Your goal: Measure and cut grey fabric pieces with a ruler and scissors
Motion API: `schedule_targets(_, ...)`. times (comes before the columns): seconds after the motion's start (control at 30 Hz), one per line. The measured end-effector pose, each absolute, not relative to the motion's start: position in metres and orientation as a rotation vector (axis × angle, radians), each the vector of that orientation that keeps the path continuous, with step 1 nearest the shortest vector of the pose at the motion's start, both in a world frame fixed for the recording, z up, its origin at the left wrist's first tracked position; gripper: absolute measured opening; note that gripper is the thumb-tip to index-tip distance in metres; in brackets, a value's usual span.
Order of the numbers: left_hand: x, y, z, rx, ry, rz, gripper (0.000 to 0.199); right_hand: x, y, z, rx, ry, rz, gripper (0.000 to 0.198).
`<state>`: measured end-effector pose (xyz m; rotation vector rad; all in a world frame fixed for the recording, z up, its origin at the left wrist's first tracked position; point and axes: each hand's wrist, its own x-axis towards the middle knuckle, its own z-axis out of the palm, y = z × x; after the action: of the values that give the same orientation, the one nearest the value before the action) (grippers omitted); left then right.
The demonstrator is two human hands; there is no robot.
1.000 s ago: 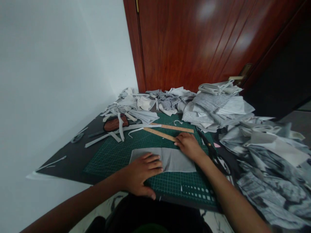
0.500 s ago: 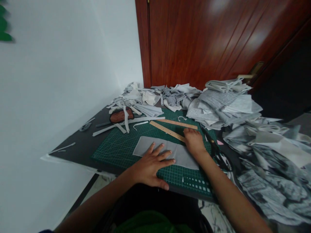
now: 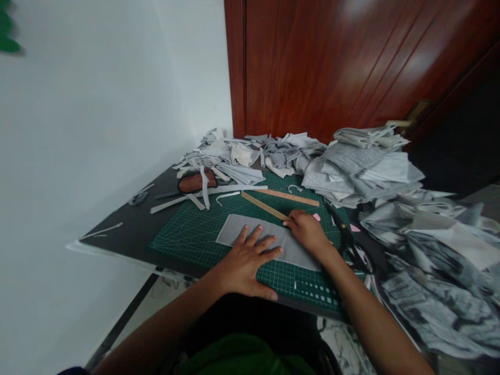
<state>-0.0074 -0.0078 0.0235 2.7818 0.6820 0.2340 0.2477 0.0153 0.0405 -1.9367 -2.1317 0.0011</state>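
My left hand [image 3: 250,265] lies flat with spread fingers on a light grey piece of fabric [image 3: 230,229], its thumb over the mat's near edge. The fabric is a long strip on the green cutting mat [image 3: 183,229]. My right hand [image 3: 307,234] is closed around the near end of a wooden ruler [image 3: 263,204], at the fabric's far edge; that end of the ruler is hidden under the fingers. A second wooden ruler [image 3: 291,197] lies just beyond. Right of my right hand are black-handled scissors [image 3: 347,237].
Heaps of fabric scraps [image 3: 234,156] line the back. A stack of folded grey cloth [image 3: 359,166] and a loose cloth pile [image 3: 441,291] stand at the right. A brown oval object [image 3: 197,181] and narrow strips [image 3: 175,203] lie left. Pink bits [image 3: 354,228] sit near the scissors.
My right hand has shifted left and slightly nearer along the ruler, uncovering a pink bit beside it. My left hand stays spread on the fabric. The view has tilted slightly.
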Motion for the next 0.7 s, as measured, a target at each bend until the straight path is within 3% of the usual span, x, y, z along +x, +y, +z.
schedule_targets(0.27, -0.007, -0.018, 0.015, 2.863, 0.769, 0.391, 0.100, 0.241, -0.008, 0.053, -1.735, -2.301, 0.192, 0.006)
schedule_targets(0.43, -0.012, -0.028, 0.012, 2.922, 0.829, 0.610, 0.070, 0.232, -0.012, 0.056, -1.518, -2.419, 0.319, 0.020)
schedule_targets(0.53, -0.007, -0.024, 0.014, 2.895, 0.922, 0.635, 0.081, 0.236, -0.006, 0.056, -1.436, -2.350, 0.359, 0.028)
schedule_targets(0.6, -0.002, -0.017, 0.015, 2.857, 0.946, 0.554, 0.081, 0.243, 0.000, 0.051, -1.416, -2.303, 0.399, 0.020)
schedule_targets(0.7, 0.005, -0.006, 0.016, 2.796, 0.934, 0.480, 0.055, 0.254, 0.007, 0.041, -1.375, -2.296, 0.482, 0.010)
